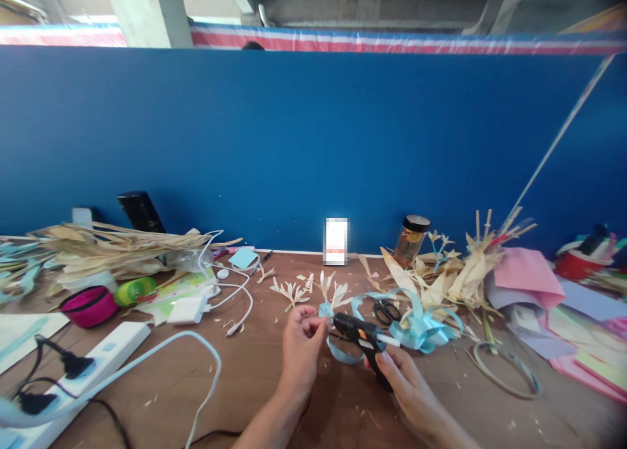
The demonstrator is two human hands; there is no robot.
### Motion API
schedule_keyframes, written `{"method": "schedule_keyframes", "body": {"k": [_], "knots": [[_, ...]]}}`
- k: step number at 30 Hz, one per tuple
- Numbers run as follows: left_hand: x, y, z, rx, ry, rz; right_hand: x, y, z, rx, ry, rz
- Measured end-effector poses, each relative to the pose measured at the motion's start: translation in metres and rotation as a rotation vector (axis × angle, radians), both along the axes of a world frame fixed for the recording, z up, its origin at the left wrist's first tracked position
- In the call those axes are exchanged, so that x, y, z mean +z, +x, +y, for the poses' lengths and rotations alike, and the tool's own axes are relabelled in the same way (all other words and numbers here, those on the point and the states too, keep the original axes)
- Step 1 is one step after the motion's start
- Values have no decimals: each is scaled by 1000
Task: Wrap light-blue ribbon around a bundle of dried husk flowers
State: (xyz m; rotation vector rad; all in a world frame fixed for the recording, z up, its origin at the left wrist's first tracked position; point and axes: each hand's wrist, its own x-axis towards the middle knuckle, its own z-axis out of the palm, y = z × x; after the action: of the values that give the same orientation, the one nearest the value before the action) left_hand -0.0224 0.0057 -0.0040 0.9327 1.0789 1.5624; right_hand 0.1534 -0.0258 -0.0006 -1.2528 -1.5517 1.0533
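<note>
The blue partition (294, 142) rises behind everything, and the brown table (235, 371) runs along its foot. On the near side work 2 hands: the right hand (399, 374) has its fingers closed around a handle, thumb pressed to the side, while the left hand (301, 344) brings thumb and forefinger together; what they pinch is too small to tell. The light blue ribbon (426, 328) lies curled to the right. The handle belongs to a black glue gun (360, 335), its nozzle just beside the left fingertips. Just beyond those fingertips stands a pale flower (339, 294), apart from another pale cluster (291, 292) to its left. Smallest, a white glue stick (388, 339) juts from the gun's rear. The step in hand looks like gluing at the pinch; the next move seems to call for a steady nozzle, clear of the skin
</note>
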Motion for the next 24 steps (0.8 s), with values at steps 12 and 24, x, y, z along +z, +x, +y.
{"method": "schedule_keyframes", "body": {"k": [12,24], "knots": [[2,1,-1,-18,-10,-13,-2,-2,1,-4,19,30],[1,1,0,-4,-19,-36,-7,1,1,-13,61,-24]]}}
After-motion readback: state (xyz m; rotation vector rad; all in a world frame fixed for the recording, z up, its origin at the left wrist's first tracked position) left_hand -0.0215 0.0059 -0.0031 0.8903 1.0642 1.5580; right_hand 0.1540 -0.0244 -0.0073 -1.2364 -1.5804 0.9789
